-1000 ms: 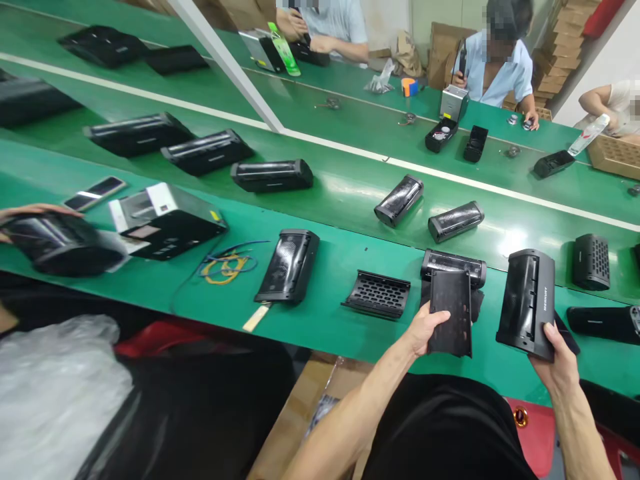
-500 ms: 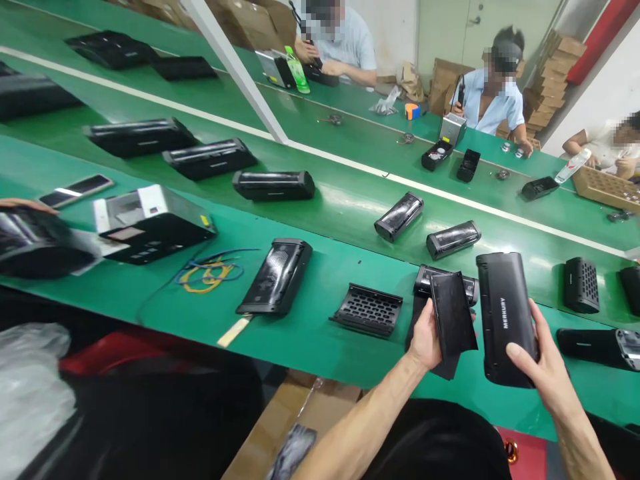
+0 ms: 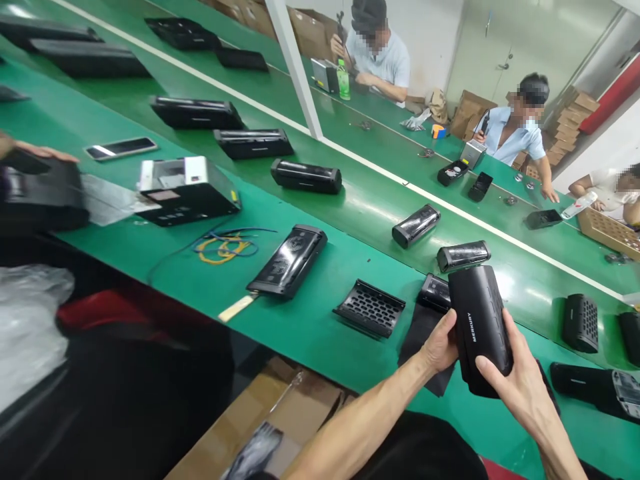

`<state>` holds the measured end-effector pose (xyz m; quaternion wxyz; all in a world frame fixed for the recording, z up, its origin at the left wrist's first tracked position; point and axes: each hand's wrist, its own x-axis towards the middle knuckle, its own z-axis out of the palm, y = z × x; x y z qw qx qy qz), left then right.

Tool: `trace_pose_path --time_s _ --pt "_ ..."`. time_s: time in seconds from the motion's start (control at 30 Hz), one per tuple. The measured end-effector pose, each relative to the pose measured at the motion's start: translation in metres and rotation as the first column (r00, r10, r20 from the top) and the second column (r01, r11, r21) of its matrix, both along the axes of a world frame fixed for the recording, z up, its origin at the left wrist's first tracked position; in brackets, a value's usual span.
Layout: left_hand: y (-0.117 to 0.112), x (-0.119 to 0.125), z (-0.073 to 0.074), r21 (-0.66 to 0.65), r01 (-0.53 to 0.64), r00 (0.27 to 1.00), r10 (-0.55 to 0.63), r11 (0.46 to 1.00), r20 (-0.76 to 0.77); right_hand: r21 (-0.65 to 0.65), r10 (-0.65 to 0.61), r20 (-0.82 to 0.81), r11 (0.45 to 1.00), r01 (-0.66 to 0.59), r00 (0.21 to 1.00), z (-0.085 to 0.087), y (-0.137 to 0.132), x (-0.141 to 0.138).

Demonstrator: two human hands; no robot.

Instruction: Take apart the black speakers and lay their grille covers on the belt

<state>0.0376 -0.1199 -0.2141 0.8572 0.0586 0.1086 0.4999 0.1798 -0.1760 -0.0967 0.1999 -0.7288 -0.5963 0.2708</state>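
Observation:
My right hand (image 3: 520, 377) grips a black speaker housing (image 3: 483, 313) marked MERKURY, its thumb lying across the lower front. From the left side my left hand (image 3: 441, 343) is closed on a thin black panel, now mostly hidden behind the housing; how the two parts meet is unclear. Under my hands a dark cloth or sheet (image 3: 419, 333) lies on the bench, with another black speaker (image 3: 434, 291) at its upper end. Just left of these sits a perforated black grille (image 3: 371, 308), hollow side up.
A glossy speaker (image 3: 291, 261) rests by a pale strip (image 3: 237, 308). Further left are coiled cables (image 3: 225, 248), a boxy device (image 3: 193, 193) and a phone (image 3: 121, 148). Several speakers line the green belt (image 3: 360, 220). Co-workers sit opposite; another person's hand (image 3: 47, 152) is at far left.
The speaker housing and the panel, held apart before, have come together, with the housing tilted and moved left. The view has shifted left. A co-worker opposite has stretched an arm along the bench.

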Motion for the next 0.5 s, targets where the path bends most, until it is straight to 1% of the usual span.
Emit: trace_pose_path --time_s 0.1,0.23,0.27,0.3,0.37,0.43,0.5 --pt "-0.001 0.002 0.004 -0.002 -0.006 1.000 0.006 1.000 0.000 -0.018 0.011 -0.002 1.000 -0.011 1.000 -0.002 0.003 0.000" --pt "-0.001 0.003 0.008 -0.066 -0.099 0.994 0.096 0.993 -0.055 -0.080 0.073 -0.073 0.994 -0.079 0.995 0.003 0.009 0.010" --pt "0.000 0.002 0.010 -0.081 -0.116 0.991 0.111 0.990 -0.073 -0.069 0.090 -0.102 0.993 -0.097 0.991 0.002 0.007 0.012" --pt "0.001 0.001 0.012 -0.093 -0.133 0.988 0.124 0.987 -0.092 -0.032 0.090 -0.129 0.995 -0.095 0.988 0.000 0.003 0.013" --pt "0.003 -0.001 0.017 -0.110 -0.173 0.979 0.159 0.979 -0.128 0.104 0.037 -0.171 0.994 -0.019 0.985 -0.010 -0.010 0.009" --pt "0.004 -0.001 0.021 -0.107 -0.231 0.963 0.212 0.967 -0.164 0.228 -0.058 -0.196 0.968 0.103 0.979 -0.027 -0.022 -0.003" --pt "0.004 0.003 0.023 -0.093 -0.288 0.943 0.266 0.953 -0.197 0.301 -0.153 -0.199 0.931 0.209 0.968 -0.044 -0.027 -0.016"
